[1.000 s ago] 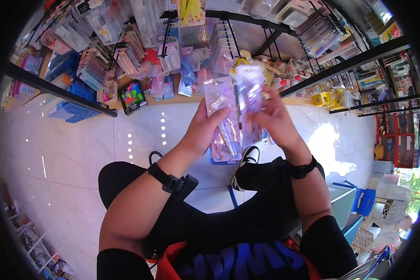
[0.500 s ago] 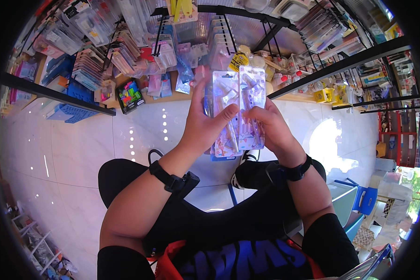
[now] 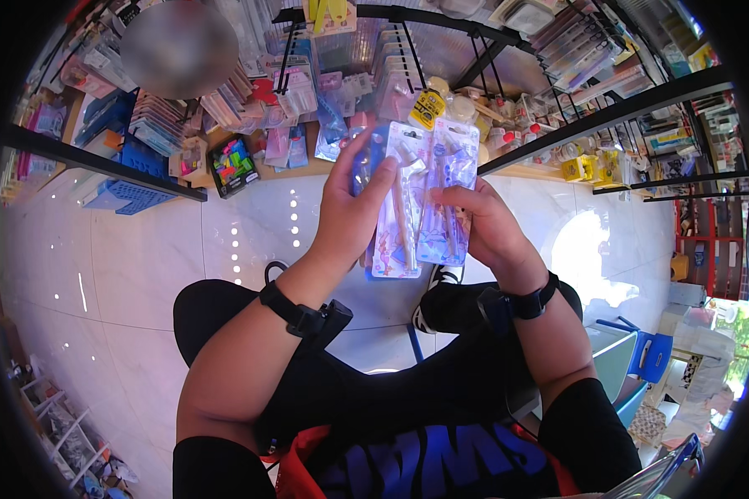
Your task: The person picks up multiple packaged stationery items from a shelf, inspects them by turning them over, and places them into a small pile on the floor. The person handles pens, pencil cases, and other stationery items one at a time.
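Observation:
In front of me, above the floor, I hold two carded blister packs side by side, pale pink and lilac. Each has a clear cover over a slim silver, pen-like tool. My left hand (image 3: 345, 204) is closed round the left blister pack (image 3: 401, 224), its thumb lying across the front near the top. A blue-edged pack (image 3: 372, 154) shows behind that one, also in the left hand. My right hand (image 3: 493, 218) grips the right blister pack (image 3: 449, 195), thumb in front and fingers mostly hidden behind. The lower ends of the packs lean apart slightly.
A shelf (image 3: 304, 162) of packaged stationery lies ahead. It carries hooks, a black box (image 3: 235, 170) of bright small items, and yellow packages (image 3: 591, 170). Black rails (image 3: 607, 121) slant in at both sides. A blue chair (image 3: 651, 356) is at right. A grey blurred round patch covers the upper left.
The left pack has shifted a little left, and both packs now tilt and fan apart. My left thumb has moved up and left along its pack. More of the blue-edged pack shows behind.

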Demonstrator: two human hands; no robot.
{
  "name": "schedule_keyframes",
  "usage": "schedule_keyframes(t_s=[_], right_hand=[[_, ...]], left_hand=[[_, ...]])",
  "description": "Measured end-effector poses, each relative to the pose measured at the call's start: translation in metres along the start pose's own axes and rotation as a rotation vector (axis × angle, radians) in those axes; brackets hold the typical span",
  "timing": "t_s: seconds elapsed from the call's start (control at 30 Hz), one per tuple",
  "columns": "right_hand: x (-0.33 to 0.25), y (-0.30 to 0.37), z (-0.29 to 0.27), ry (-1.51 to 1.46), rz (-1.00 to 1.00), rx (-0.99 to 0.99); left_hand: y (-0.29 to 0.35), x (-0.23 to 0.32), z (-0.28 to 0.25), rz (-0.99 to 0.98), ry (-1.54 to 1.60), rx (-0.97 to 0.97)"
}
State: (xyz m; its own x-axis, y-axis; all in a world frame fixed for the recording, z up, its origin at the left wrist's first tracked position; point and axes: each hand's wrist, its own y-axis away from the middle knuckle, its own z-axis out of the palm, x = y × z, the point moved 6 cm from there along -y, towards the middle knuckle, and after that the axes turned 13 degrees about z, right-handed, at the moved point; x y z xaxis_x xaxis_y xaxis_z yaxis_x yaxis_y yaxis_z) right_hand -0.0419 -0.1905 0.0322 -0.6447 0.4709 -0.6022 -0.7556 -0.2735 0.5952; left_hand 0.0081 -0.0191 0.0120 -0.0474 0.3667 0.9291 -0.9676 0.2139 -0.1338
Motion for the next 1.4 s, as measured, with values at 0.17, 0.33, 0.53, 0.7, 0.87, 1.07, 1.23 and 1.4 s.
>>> schedule_keyframes(t_s=[0.17, 0.33, 0.53, 0.7, 0.87, 1.07, 1.23, 1.4], right_hand=[[-0.003, 0.002, 0.001, -0.017, -0.018, 0.053], [-0.021, -0.002, -0.031, -0.004, -0.149, 0.055], [-0.062, 0.031, -0.047, -0.002, -0.142, 0.065], [-0.012, 0.007, -0.015, 0.05, 0.0, 0.03], [0.001, 0.003, -0.002, -0.024, 0.042, 0.056], [-0.021, 0.005, -0.019, 0.053, -0.16, 0.107], [-0.029, 0.012, -0.028, 0.029, -0.111, 0.078], [-0.012, 0.009, -0.005, 0.034, -0.135, 0.148]], left_hand=[[-0.003, 0.007, -0.004, 0.098, -0.053, 0.024], [-0.004, 0.004, -0.003, 0.064, 0.005, 0.041], [-0.002, 0.004, -0.005, 0.063, -0.022, 0.061], [0.0, 0.001, -0.005, 0.115, -0.214, -0.003], [0.004, -0.001, 0.006, 0.001, -0.027, -0.039], [0.001, 0.007, 0.005, 0.29, -0.315, -0.146], [0.001, -0.001, 0.007, 0.09, -0.009, -0.131], [0.016, -0.009, 0.023, -0.137, 0.12, -0.254]])
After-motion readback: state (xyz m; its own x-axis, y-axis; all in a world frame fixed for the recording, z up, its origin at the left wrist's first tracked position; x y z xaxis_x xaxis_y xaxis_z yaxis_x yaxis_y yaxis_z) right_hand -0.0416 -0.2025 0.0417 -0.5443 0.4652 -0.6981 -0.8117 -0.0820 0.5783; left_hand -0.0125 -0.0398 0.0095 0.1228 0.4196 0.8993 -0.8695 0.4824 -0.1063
